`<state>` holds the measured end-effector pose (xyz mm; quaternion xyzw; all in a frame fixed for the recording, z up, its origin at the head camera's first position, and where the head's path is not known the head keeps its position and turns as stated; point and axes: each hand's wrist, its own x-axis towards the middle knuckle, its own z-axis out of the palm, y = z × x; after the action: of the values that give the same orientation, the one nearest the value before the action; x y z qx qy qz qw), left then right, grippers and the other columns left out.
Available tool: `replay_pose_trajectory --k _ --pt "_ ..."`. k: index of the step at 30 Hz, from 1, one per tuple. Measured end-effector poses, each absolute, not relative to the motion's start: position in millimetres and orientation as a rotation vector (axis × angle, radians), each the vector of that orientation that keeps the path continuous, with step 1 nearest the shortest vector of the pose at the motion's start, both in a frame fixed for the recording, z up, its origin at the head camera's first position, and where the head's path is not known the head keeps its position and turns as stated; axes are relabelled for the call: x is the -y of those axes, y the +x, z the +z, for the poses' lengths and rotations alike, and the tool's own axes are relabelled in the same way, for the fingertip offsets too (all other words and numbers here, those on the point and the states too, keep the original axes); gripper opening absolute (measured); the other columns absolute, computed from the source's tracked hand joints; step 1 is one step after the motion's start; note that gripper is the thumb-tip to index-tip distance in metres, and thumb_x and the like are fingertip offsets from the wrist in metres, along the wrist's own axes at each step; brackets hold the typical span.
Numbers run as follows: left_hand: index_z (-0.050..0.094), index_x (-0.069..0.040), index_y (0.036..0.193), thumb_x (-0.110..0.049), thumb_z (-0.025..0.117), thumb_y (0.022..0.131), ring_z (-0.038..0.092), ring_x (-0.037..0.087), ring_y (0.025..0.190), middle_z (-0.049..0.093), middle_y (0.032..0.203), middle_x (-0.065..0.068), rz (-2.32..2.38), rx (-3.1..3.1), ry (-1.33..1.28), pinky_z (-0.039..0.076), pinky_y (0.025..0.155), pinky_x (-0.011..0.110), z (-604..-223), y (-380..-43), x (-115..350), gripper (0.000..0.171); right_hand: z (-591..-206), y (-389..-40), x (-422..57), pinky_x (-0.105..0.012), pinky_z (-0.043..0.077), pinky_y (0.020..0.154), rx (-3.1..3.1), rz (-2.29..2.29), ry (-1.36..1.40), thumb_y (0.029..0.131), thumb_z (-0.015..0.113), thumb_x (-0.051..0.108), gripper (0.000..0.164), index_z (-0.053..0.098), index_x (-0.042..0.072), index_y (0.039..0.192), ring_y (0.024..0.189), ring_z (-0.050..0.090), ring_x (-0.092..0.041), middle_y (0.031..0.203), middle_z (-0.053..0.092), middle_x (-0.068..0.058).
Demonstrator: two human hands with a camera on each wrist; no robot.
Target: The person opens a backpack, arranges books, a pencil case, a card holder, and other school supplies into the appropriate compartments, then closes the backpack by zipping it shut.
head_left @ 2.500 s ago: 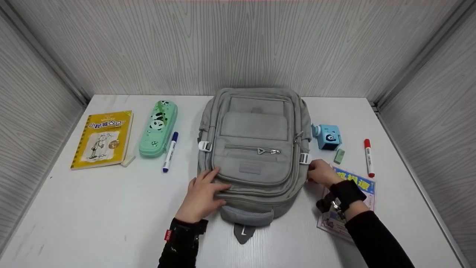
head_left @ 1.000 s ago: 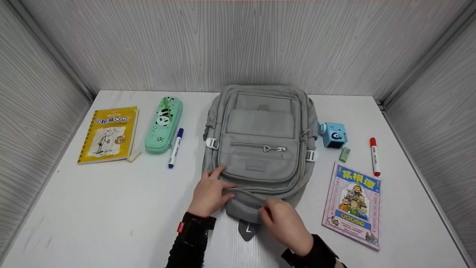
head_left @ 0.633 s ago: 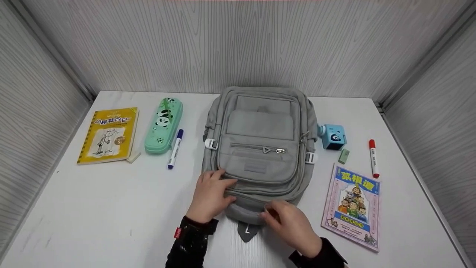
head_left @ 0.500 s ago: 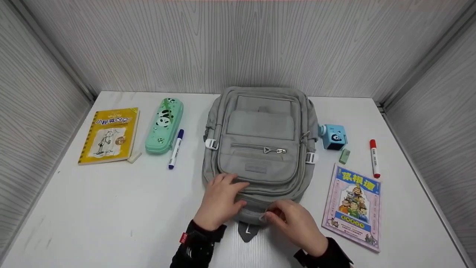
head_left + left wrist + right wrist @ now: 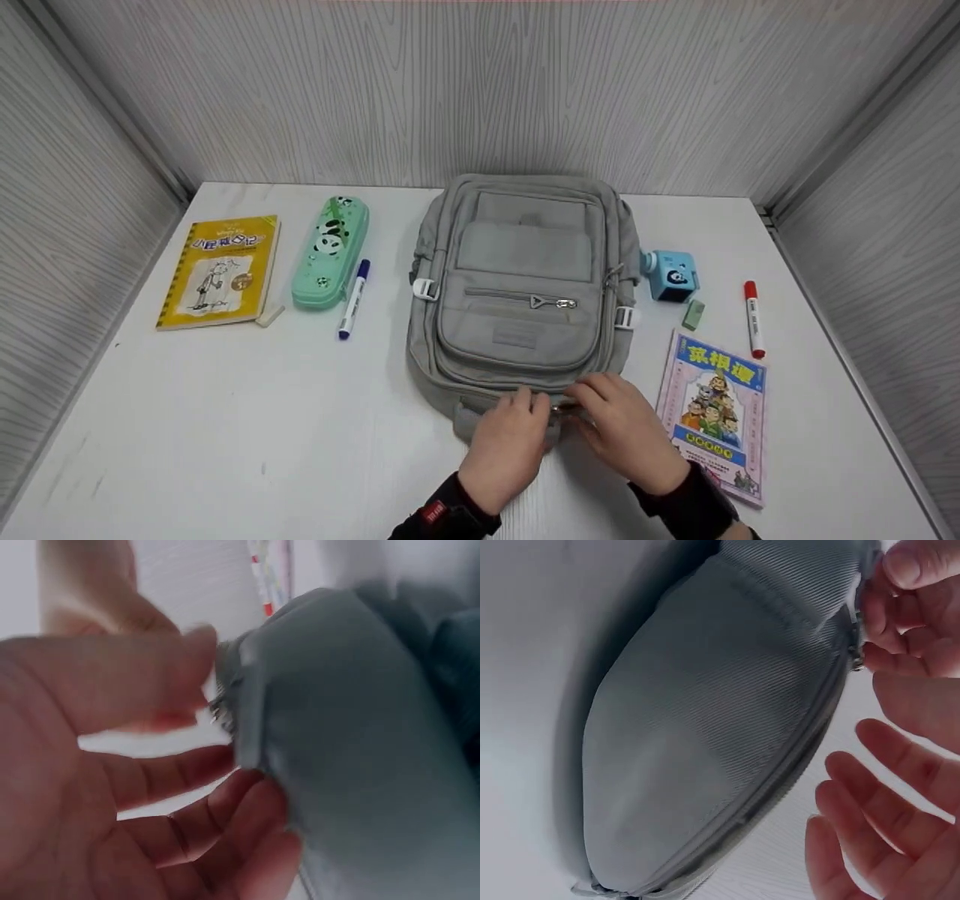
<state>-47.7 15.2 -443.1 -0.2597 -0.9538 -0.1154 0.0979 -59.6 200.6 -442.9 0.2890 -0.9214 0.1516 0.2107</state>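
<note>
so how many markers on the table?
2. The blue marker lies beside the green pencil case, left of the grey backpack; the red marker lies far right, near the pink book. Any inside the case or backpack would be hidden.

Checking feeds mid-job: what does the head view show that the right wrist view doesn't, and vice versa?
Only the head view: the yellow book, green pencil case, blue-capped marker, small pale block, blue panda-print item, small green block, red-capped marker and pink book, plus the front panel of the gray backpack.

Only the right wrist view: the palm side of the right hand, fingers spread, and a close look at the zipper seam curving along the bag's near end.

Both: the backpack, the right hand and the left hand.
</note>
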Motion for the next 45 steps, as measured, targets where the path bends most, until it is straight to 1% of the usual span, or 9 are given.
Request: replay_pose_trajectory --k 4,9,13,17,24,30,35,39,45 --pt "0.06 -0.012 0.102 -0.015 0.082 0.076 0.062 0.016 0.073 0.065 0.082 0.0 -0.242 2.714 -0.711 0.049 0.053 0.026 -448.8 -46.1 -20.5 0.034 -447.0 -63.6 -199.6 -0.035 0.05 0.073 2.54 0.308 0.841 0.069 0.086 0.006 0.036 0.069 0.011 0.101 0.092 0.062 -0.018 0.097 0.067 -0.001" --pt "0.061 -0.012 0.096 -0.005 0.078 0.075 0.061 0.016 0.068 0.063 0.077 0.0 -0.36 2.716 -0.767 0.045 0.052 0.026 -444.0 -49.9 -13.5 0.028 -451.4 -65.9 -198.0 -0.035 0.049 0.073 2.554 0.24 0.842 0.071 0.085 0.006 0.028 0.071 0.012 0.094 0.087 0.063 -0.017 0.091 0.069 0.001" --pt "0.061 -0.012 0.084 -0.008 0.076 0.08 0.06 0.017 0.067 0.059 0.075 0.0 -0.586 2.769 -0.796 0.044 0.055 0.027 -440.3 -58.9 2.9 0.016 -453.8 -67.0 -197.2 -0.033 0.048 0.07 2.546 0.232 0.825 0.07 0.085 0.006 0.023 0.07 0.015 0.084 0.08 0.062 -0.015 0.083 0.069 0.003" --pt "0.059 -0.013 0.075 -0.014 0.078 0.08 0.062 0.018 0.068 0.058 0.074 0.0 -0.777 2.784 -0.756 0.047 0.058 0.028 -442.9 -67.1 24.6 0.02 -455.9 -68.3 -197.0 -0.033 0.048 0.069 2.532 0.262 0.816 0.07 0.084 0.005 0.021 0.069 0.015 0.079 0.077 0.061 -0.014 0.079 0.068 0.004" --pt "0.065 -0.012 0.076 -0.011 0.08 0.078 0.063 0.016 0.072 0.062 0.078 -0.001 -0.894 2.844 -0.658 0.05 0.062 0.028 -447.6 -73.6 62.4 0.015 -459.7 -68.5 -199.1 -0.031 0.047 0.068 2.516 0.317 0.811 0.067 0.085 0.005 0.024 0.07 0.017 0.08 0.077 0.062 -0.014 0.079 0.069 0.006" --pt "0.066 -0.014 0.075 -0.013 0.079 0.08 0.062 0.017 0.073 0.064 0.078 0.0 -0.896 2.924 -0.488 0.049 0.063 0.031 -445.7 -84.1 91.8 0.014 -460.7 -69.2 -200.2 -0.031 0.048 0.068 2.505 0.335 0.806 0.069 0.086 0.007 0.023 0.071 0.018 0.083 0.08 0.064 -0.015 0.083 0.071 0.005" --pt "0.068 -0.015 0.074 -0.012 0.078 0.082 0.061 0.018 0.074 0.067 0.081 0.002 -0.935 2.987 -0.333 0.049 0.065 0.035 -444.4 -100.8 113.5 0.013 -460.2 -67.7 -204.7 -0.032 0.048 0.068 2.516 0.357 0.795 0.07 0.086 0.007 0.024 0.072 0.018 0.087 0.082 0.064 -0.015 0.087 0.072 0.005" --pt "0.068 -0.013 0.075 -0.012 0.077 0.083 0.06 0.019 0.074 0.068 0.082 0.004 -0.9 3.052 -0.241 0.048 0.065 0.036 -441.3 -117.1 130.4 0.012 -459.5 -66.7 -208.2 -0.032 0.049 0.068 2.522 0.357 0.784 0.07 0.086 0.006 0.024 0.072 0.018 0.086 0.082 0.064 -0.014 0.086 0.071 0.005" --pt "0.07 -0.01 0.077 -0.013 0.075 0.085 0.064 0.024 0.077 0.07 0.083 0.007 -0.789 3.137 -0.217 0.05 0.064 0.038 -436.1 -145.7 149.3 0.01 -460.2 -65.1 -212.7 -0.031 0.051 0.068 2.512 0.344 0.789 0.069 0.087 0.004 0.025 0.072 0.016 0.085 0.08 0.064 -0.013 0.083 0.07 0.005"
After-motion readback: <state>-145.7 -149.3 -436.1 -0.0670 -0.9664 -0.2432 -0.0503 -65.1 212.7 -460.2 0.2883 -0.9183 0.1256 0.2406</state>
